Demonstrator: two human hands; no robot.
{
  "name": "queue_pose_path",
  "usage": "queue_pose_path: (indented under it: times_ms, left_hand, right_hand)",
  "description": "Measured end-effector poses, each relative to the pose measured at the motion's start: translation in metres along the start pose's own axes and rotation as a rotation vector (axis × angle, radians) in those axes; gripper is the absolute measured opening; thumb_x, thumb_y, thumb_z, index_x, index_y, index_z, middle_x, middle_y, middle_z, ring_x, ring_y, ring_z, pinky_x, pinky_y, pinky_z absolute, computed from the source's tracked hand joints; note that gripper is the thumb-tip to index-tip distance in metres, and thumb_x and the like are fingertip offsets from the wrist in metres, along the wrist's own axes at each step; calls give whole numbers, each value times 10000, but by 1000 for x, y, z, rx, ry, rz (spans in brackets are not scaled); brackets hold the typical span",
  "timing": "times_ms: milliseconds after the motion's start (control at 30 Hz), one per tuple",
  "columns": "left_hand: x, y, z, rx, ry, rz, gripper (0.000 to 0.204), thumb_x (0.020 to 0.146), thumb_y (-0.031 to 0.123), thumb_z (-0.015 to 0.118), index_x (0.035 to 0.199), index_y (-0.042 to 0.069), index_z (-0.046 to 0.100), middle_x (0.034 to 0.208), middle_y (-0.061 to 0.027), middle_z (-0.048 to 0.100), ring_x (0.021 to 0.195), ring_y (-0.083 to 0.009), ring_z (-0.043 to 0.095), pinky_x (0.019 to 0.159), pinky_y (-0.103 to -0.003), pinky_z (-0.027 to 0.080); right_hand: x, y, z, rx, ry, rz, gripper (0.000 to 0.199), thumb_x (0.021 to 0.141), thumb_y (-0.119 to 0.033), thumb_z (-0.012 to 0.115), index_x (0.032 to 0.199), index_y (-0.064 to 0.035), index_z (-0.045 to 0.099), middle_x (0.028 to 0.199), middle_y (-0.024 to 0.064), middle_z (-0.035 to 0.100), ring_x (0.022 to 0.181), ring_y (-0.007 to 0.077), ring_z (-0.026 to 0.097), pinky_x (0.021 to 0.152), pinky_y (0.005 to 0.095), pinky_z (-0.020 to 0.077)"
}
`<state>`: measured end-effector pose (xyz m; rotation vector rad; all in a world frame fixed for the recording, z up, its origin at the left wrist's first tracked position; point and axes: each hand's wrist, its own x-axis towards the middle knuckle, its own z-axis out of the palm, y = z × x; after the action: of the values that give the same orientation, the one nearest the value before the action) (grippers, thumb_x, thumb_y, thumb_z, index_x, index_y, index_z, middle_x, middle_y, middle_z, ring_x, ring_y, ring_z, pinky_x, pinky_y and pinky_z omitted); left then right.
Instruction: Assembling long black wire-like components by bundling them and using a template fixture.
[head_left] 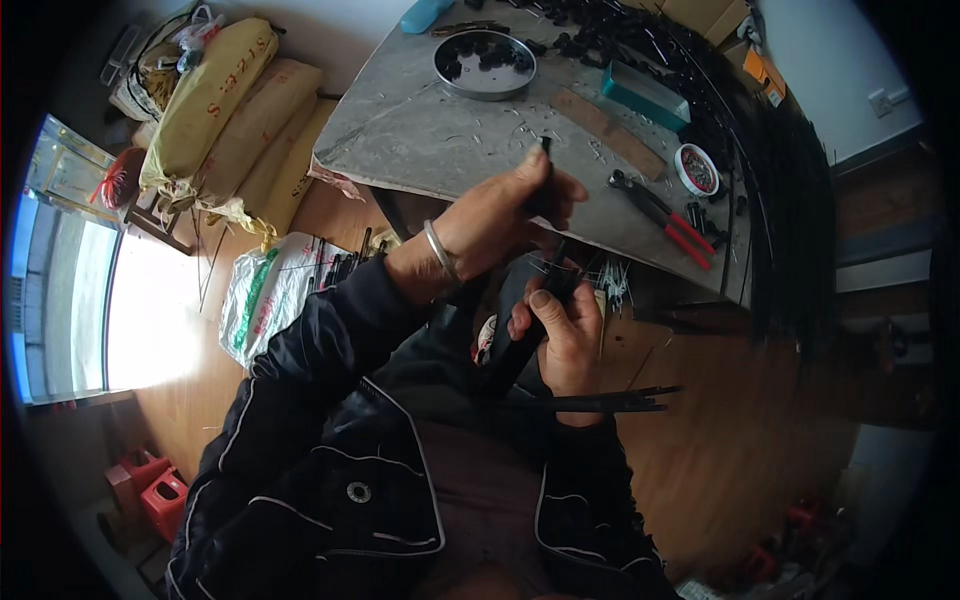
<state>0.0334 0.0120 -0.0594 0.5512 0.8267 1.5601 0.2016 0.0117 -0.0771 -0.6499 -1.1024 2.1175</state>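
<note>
My left hand (505, 210), with a silver bangle on the wrist, is raised in front of the grey table (420, 140) and pinches a thin black rod (545, 160) that points upward. Just below it, my right hand (565, 335) is closed around a bundle of long black strips (600, 402) whose ends stick out to the right over the wooden floor. The thumb presses on the top of the bundle. Both hands are close together, almost touching. Dark jacket sleeves cover both forearms.
On the table lie a round metal pan (485, 65) of small black parts, red-handled pliers (670, 220), a teal box (645, 92), a small round tin (697, 168) and a heap of black rods (760, 150). Yellow sacks (215, 100) and a white bag (270, 290) sit at left.
</note>
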Motion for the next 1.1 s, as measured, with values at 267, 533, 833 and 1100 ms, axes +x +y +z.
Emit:
queue_pose_path:
  times_ms: [267,533,833,1100]
  left_hand:
    - [3,-6,-1,231,-274,-90,478,979,431,475,1153,-2,576,927,-60,620,854,-129,578,836,-268,459]
    - [-1,-10,-13,87,-292,-72,415,966,309,549,1213,-23,519,943,-84,657,897,-136,616,835,-266,482]
    - [-2,-4,-14,170,-293,-15,311,923,214,627,1139,-6,595,948,-63,676,928,-134,625,873,-267,480]
    - [-7,0,-8,469,-290,3,414,911,195,647,1262,-4,550,981,-32,636,937,-118,583,897,-272,454]
  right_hand:
    - [-1,6,-4,-50,-42,-6,219,919,-101,590,1099,-10,505,901,62,545,662,149,521,586,310,450]
    - [0,2,11,-79,10,-11,159,922,-131,594,984,-4,520,751,59,537,615,151,531,578,289,479]
    - [3,7,5,-69,14,-18,158,921,-124,596,996,-5,523,797,48,534,640,136,529,587,281,467]
    - [5,13,6,-87,-10,-21,241,919,-130,600,1114,-6,532,893,48,536,666,147,503,579,298,435]
